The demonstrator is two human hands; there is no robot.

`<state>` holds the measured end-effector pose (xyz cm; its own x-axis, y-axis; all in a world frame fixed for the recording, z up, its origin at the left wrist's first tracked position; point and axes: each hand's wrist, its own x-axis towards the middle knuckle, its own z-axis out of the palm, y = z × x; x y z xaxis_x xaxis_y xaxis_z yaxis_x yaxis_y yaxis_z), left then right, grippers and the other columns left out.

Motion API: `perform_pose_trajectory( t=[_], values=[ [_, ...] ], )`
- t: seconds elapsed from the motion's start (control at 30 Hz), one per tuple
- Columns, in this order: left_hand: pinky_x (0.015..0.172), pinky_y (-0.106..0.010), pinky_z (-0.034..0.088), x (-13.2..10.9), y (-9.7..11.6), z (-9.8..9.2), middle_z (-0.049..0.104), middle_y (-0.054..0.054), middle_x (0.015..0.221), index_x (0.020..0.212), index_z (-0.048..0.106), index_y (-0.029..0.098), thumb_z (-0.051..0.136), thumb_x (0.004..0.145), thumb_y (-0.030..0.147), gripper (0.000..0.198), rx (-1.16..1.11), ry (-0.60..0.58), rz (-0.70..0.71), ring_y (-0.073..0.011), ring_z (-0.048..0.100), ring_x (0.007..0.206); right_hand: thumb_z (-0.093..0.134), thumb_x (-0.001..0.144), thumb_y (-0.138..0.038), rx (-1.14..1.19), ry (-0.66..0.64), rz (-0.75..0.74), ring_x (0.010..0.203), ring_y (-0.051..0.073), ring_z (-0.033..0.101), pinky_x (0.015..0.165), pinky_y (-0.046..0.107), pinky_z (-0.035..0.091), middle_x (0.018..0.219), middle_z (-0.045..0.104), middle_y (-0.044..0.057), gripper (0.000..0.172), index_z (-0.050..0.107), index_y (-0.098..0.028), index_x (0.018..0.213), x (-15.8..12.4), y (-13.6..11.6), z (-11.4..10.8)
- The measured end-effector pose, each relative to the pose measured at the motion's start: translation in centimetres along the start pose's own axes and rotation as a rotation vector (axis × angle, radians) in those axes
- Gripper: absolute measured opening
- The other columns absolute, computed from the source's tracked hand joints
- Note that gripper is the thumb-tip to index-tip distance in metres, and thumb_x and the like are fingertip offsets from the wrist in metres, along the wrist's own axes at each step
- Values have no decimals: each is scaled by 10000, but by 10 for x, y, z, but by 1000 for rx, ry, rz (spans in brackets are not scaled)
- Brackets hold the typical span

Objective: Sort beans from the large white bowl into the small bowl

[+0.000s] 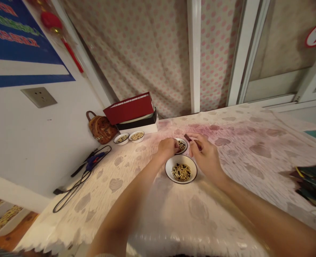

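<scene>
A white bowl with a dark rim [169,175] holds pale and black beans. Just behind it is a smaller bowl [185,150], also with mixed beans. My left hand [168,147] is at the smaller bowl's left side, fingers bent together at its rim; what they hold, if anything, is too small to make out. On the bowl's right, my right hand [204,151] is closed on a small brown stick-like object [187,137], whose dark end points up and left.
Two small bowls of beans [121,139] [137,136] stand at the back left, before stacked boxes [132,109] and a brown bag [101,127]. A blue tool with a cord [95,160] lies left. Dark folded cloth [314,182] is at the right.
</scene>
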<state>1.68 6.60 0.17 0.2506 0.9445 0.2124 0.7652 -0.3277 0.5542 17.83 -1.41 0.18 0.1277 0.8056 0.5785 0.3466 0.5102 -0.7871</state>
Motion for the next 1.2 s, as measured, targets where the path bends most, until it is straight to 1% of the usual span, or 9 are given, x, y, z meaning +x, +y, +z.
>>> perform_pose_trajectory(
  t=[0.07,0.13,0.23,0.33,0.4,0.47,0.63,0.87,1.2],
  values=[
    [772,-322,453,-1,-1,0,710,-51,702,620,707,200,753,691,109,124,-21,17,1,-189,584,702,494,942,-293,-1,-7,1,505,141,540,548,272,410,580,590,-45,327,703,-199,1175,0,1,0],
    [790,-323,467,-3,-3,-2,722,-51,737,683,723,189,742,712,108,88,-123,36,-20,-184,605,731,493,936,-284,-1,-15,7,493,139,535,546,271,409,564,581,-51,331,702,-198,1178,0,1,0],
    [818,-326,490,-14,-3,-6,741,-60,801,781,735,162,787,718,146,84,-546,55,-84,-175,650,778,489,931,-279,-2,-24,13,505,143,546,572,279,426,563,589,-52,337,695,-191,1183,0,0,0],
    [871,-332,501,-32,3,-10,765,-73,908,907,748,144,870,694,244,264,-1049,16,-130,-171,690,851,482,929,-275,7,-48,21,512,148,552,586,287,434,563,593,-54,330,686,-192,1175,-2,-2,3],
    [901,-336,505,-45,8,-13,768,-66,916,954,749,144,915,662,274,361,-1254,-8,-177,-165,699,860,479,929,-277,14,-69,17,508,150,549,582,289,432,558,585,-56,323,684,-196,1165,-4,-4,4],
    [933,-335,505,-54,12,-14,766,-54,901,969,749,143,939,643,261,395,-1356,-10,-206,-154,700,858,475,933,-286,12,-94,2,520,154,557,585,293,431,564,585,-51,323,686,-197,1161,-6,-6,5],
    [929,-312,509,-59,16,-15,757,-35,845,964,759,135,950,632,221,392,-1424,5,-209,-132,694,819,471,950,-314,2,-145,-8,501,151,549,567,294,416,543,569,-55,328,689,-189,1160,-11,-9,5],
    [945,-312,515,-60,16,-16,763,-39,858,973,771,135,939,644,198,375,-1451,-11,-180,-133,706,823,472,951,-325,-20,-161,-24,491,145,541,550,281,399,539,564,-61,323,684,-190,1153,-12,-8,6],
    [972,-349,520,-61,17,-14,774,-46,893,954,761,135,951,631,230,386,-1396,-19,-146,-150,718,843,473,946,-333,-87,-148,-75,523,165,587,568,286,418,585,625,-27,337,701,-196,1152,-11,-3,8]
  ],
)
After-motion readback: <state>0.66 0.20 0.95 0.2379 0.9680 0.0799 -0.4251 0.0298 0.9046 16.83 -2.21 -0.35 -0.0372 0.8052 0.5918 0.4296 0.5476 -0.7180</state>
